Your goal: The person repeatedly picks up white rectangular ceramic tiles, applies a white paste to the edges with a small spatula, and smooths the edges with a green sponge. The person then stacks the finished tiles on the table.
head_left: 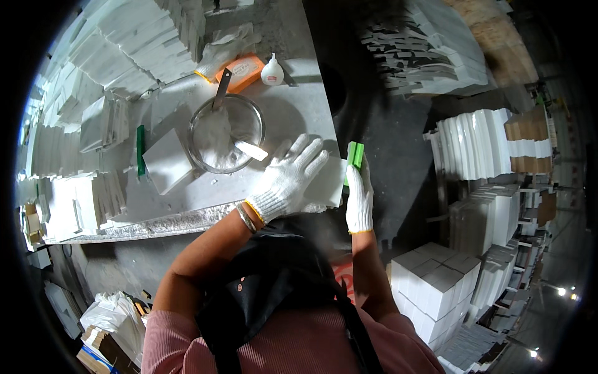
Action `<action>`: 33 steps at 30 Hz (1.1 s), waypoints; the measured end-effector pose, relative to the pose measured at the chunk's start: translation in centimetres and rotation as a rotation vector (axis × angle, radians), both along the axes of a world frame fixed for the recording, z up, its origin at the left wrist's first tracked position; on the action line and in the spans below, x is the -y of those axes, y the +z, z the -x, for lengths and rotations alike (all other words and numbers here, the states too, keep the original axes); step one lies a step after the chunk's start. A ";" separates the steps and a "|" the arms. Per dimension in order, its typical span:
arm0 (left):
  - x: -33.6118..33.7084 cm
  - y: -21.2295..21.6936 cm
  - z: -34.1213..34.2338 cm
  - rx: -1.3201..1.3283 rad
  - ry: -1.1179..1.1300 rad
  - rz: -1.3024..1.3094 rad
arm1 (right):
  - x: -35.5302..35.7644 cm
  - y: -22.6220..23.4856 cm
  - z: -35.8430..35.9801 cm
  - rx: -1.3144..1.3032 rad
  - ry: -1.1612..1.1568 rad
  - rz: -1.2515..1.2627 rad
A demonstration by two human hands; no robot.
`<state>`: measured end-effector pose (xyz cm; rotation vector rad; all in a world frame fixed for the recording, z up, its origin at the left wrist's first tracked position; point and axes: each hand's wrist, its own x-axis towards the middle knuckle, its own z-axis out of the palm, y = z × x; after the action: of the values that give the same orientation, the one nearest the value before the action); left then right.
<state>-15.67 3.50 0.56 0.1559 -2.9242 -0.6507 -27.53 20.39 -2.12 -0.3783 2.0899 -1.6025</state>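
Observation:
My left hand [289, 177], in a white knit glove with a yellow cuff edge, lies flat with fingers spread on a white tile [330, 181]. The tile sits at the right edge of the table, partly hidden under that hand. My right hand [359, 202], gloved alike, is closed around a bright green block [355, 153] held upright against the tile's right edge. Just beyond my left hand stands a metal bowl [262, 118] of white powder or paste [215, 134]. A dark-handled scraper [222, 89] and a white-bladed spatula [251, 151] rest in it.
Behind the bowl are an orange box [242, 73], a white squeeze bottle [272, 71] and a spare glove [215, 59]. Left of it lie another white tile [168, 161] and a green strip [141, 151]. Stacks of white tiles [134, 37] line the left; stacked boxes [433, 287] stand at right.

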 end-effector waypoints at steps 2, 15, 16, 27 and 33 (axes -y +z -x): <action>0.1 -0.5 0.2 -0.007 -0.010 -0.042 | 0.1 0.7 0.2 0.072 0.006 0.046; -0.1 -0.9 0.0 0.024 0.008 0.004 | -0.1 3.7 -0.9 0.125 0.054 -0.076; -0.1 -0.7 -0.1 0.028 0.014 0.001 | -0.3 3.7 -1.8 0.080 0.069 0.141; -0.4 -1.9 0.0 0.021 0.024 0.041 | -1.0 2.9 -2.2 -0.086 0.065 0.042; 0.1 -0.7 0.2 0.022 0.019 -0.019 | 0.0 0.7 1.2 0.000 0.083 -0.040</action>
<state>-15.88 3.41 -0.12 0.1936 -2.9347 -0.6786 -28.74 20.43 -1.43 -0.4452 2.0755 -1.5112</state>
